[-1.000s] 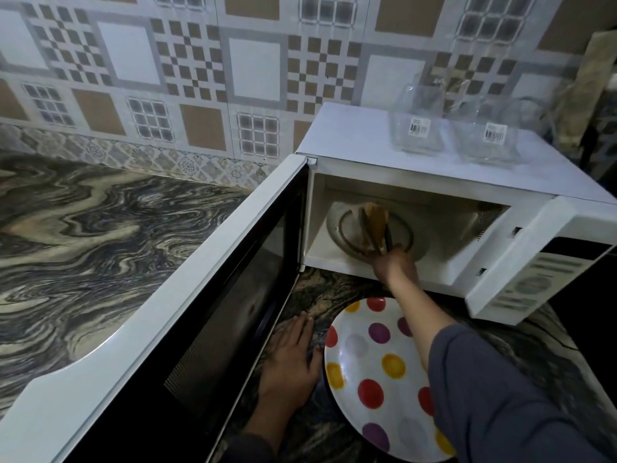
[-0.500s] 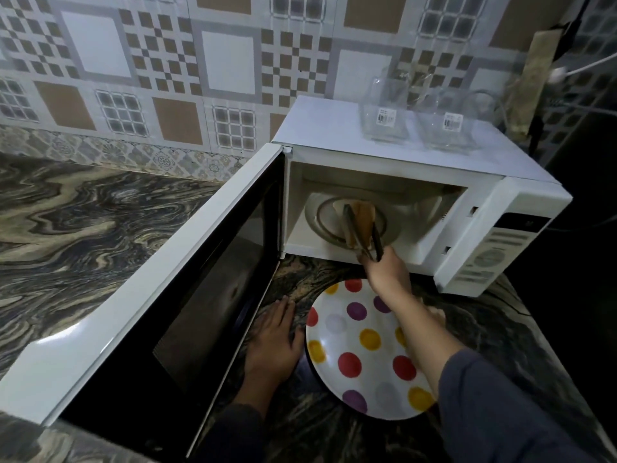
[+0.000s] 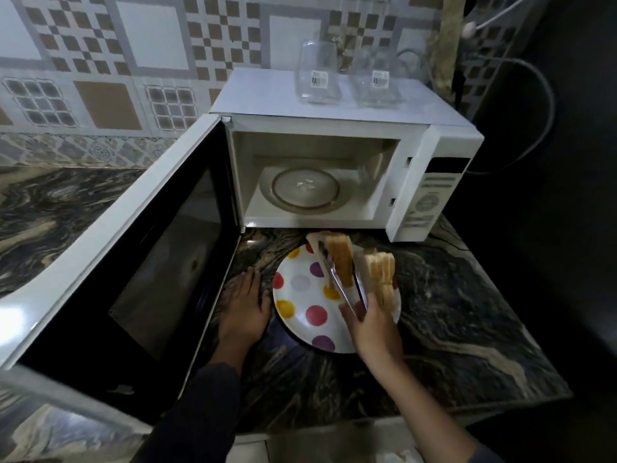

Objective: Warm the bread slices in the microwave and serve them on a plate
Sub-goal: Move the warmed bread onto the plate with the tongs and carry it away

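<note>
Bread slices: one slice (image 3: 340, 260) toasted-tan, held on edge, tilted, clamped in metal tongs (image 3: 340, 285) over the plate's far half. Second stack of slices (image 3: 379, 275) just right of it, also on edge, pale crumb with tan crusts, over the plate's right rim; can't tell whether it rests on the plate. Plate (image 3: 302, 317): round, white with red, yellow, purple and grey dots, flat on the counter right in front of the microwave. Microwave (image 3: 334, 108): white, door (image 3: 133, 262) swung fully open to the left, glass turntable (image 3: 305, 190) bare apart from a few crumbs.

One microwave (image 3: 334, 155), one dotted plate (image 3: 307, 315), one pair of tongs (image 3: 340, 289), two glass containers (image 3: 319, 75), two hands (image 3: 243, 312).
</note>
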`<action>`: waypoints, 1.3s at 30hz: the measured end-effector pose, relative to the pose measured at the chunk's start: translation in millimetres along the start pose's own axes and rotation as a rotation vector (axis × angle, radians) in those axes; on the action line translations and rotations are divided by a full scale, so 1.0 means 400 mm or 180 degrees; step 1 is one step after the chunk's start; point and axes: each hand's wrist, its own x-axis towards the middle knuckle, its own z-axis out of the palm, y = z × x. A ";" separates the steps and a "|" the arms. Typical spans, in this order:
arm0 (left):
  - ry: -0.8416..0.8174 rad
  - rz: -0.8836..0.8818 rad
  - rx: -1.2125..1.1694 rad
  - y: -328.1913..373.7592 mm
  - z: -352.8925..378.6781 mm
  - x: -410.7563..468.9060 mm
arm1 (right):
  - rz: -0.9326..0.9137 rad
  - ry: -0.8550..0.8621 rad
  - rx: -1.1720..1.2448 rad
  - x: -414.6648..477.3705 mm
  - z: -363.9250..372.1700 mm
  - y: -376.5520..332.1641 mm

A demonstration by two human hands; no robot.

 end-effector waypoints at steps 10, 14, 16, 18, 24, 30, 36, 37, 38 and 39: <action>-0.0012 0.0079 0.0115 0.004 -0.004 -0.006 | 0.0418 0.0210 -0.0157 -0.086 0.015 0.040; 0.0006 0.0078 0.0107 0.001 0.002 -0.003 | 0.0488 0.0215 -0.0158 -0.090 0.023 0.034; 0.0001 0.0088 0.0072 -0.002 0.005 -0.003 | 0.0502 0.0207 -0.0147 -0.091 0.026 0.034; 0.0024 0.0114 0.0087 -0.003 0.007 -0.015 | 0.0501 0.0188 -0.0120 -0.092 0.027 0.033; 0.0006 0.0128 0.0136 -0.006 0.006 -0.078 | 0.0474 0.0107 -0.0048 -0.114 0.013 0.038; -0.0181 -0.0073 0.0226 0.014 -0.001 -0.177 | 0.0382 0.0033 -0.0060 -0.183 -0.009 0.085; -0.0224 -0.0492 -0.0159 0.069 -0.014 -0.296 | 0.0262 -0.0051 -0.0202 -0.298 -0.053 0.139; -0.0132 -0.0616 -0.0503 0.088 -0.027 -0.312 | 0.0200 -0.0040 -0.0151 -0.318 -0.060 0.151; -0.0047 -0.0791 -0.0982 0.114 -0.044 -0.327 | 0.0109 -0.0030 -0.0029 -0.334 -0.065 0.164; 0.0011 -0.0942 -0.1564 0.143 -0.064 -0.341 | -0.0012 -0.0031 0.0169 -0.350 -0.071 0.177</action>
